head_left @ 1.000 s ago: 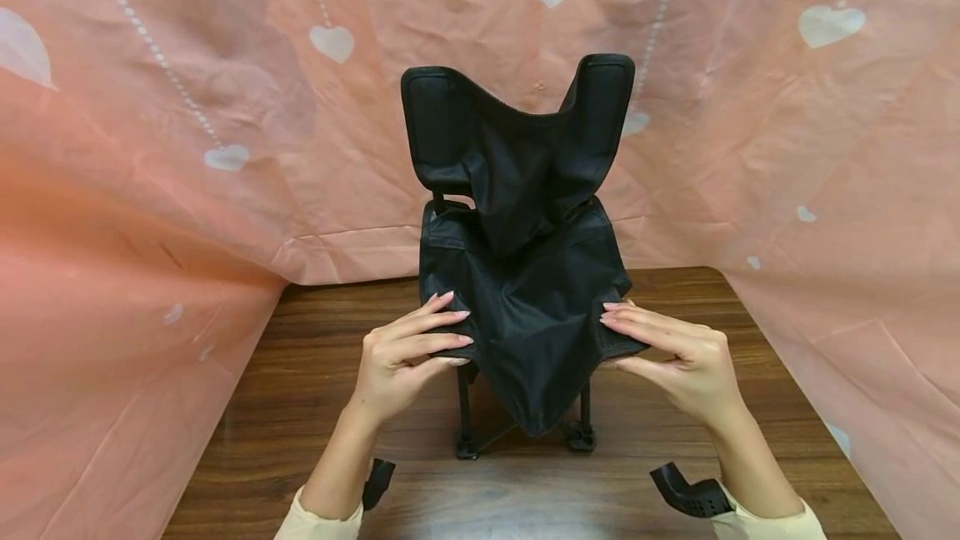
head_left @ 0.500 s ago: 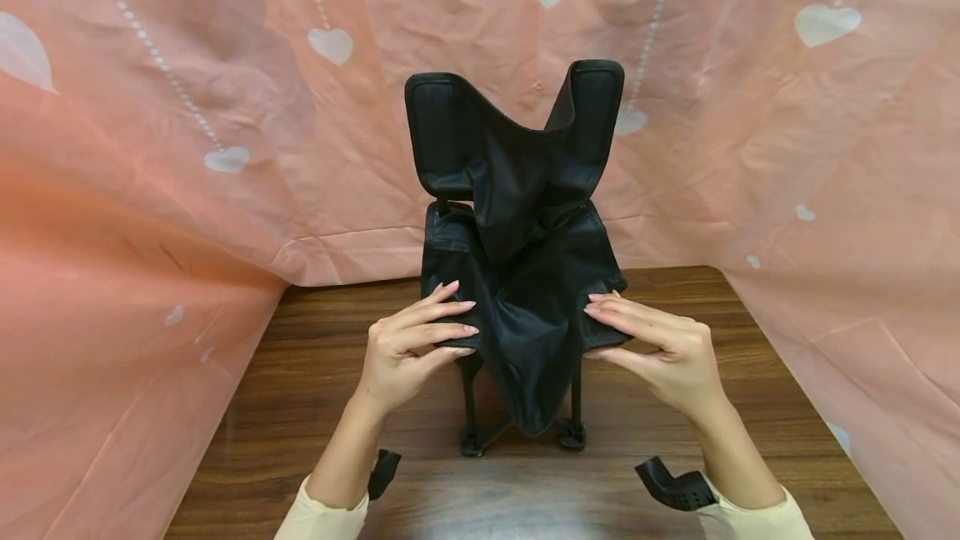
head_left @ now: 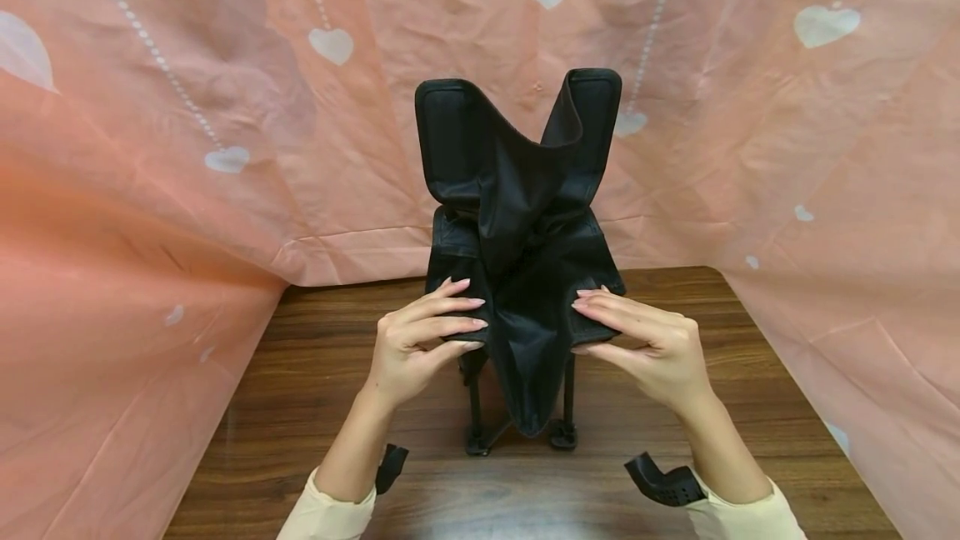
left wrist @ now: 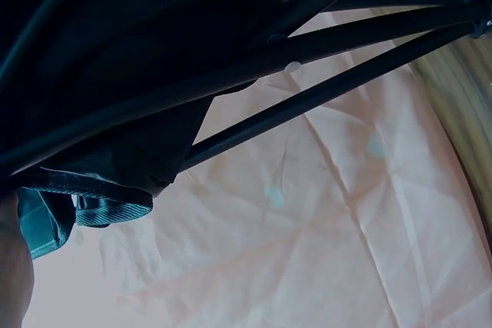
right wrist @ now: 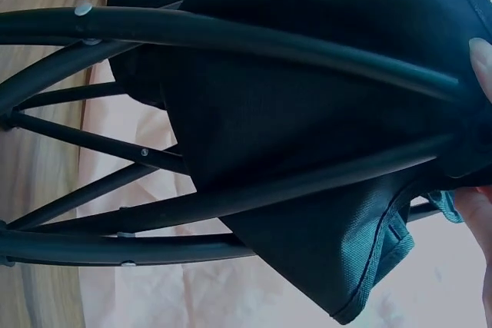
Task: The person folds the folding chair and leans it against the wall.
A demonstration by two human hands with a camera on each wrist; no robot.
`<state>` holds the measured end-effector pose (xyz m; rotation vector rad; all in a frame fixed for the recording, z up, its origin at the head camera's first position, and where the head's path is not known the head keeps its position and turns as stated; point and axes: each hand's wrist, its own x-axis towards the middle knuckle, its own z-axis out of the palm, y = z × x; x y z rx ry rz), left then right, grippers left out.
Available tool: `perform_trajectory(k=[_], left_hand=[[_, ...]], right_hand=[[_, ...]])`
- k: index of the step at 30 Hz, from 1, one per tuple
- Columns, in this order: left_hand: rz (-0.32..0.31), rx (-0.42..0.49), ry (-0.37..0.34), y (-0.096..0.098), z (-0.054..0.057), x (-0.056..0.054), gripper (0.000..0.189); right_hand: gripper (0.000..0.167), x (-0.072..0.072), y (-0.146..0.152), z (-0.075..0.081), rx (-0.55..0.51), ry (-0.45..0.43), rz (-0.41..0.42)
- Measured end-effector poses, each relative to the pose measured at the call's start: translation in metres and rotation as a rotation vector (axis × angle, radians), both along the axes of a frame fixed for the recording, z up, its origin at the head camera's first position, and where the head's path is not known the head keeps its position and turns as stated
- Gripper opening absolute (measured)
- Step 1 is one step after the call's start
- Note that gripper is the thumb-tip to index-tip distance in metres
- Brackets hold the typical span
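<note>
A black folding chair with a fabric seat and backrest stands upright, partly folded, in the middle of the head view. Its seat cloth sags to a point between the front legs. My left hand grips the seat's front left corner, fingers on top and thumb beneath. On the opposite front corner my right hand holds the cloth the same way. Crossed black tubes run under the seat in the left wrist view. More frame tubes and the cloth's underside show in the right wrist view, where my right thumb is partly visible.
The chair's feet stand on a brown wood-grain surface. A pink curtain with white hearts hangs behind and on both sides. Black wrist mounts sit near both sleeves.
Both hands have moved closer together, narrowing the seat. The chair's legs stand nearer each other, the cloth folds deeper, and the backrest sits slightly lower with its sides closer.
</note>
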<state>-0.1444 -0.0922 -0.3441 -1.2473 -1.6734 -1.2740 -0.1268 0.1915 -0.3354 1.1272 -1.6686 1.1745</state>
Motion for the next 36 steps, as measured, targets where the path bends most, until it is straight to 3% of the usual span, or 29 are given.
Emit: perform_trajectory(k=[12,21,36], left_hand=[[-0.023,0.008,-0.014,0.005,0.003,-0.003,0.014],[-0.006,0.017,-0.013,0.010,0.005,-0.003,0.012],[-0.013,0.024,-0.028,0.010,0.008,-0.002,0.013]], right_hand=[[0.036,-0.002,-0.012,0.003,0.013,-0.003,-0.006],[0.034,-0.002,-0.021,0.005,0.008,-0.007,-0.029],[0.028,-0.002,-0.029,0.008,0.010,-0.008,-0.004]])
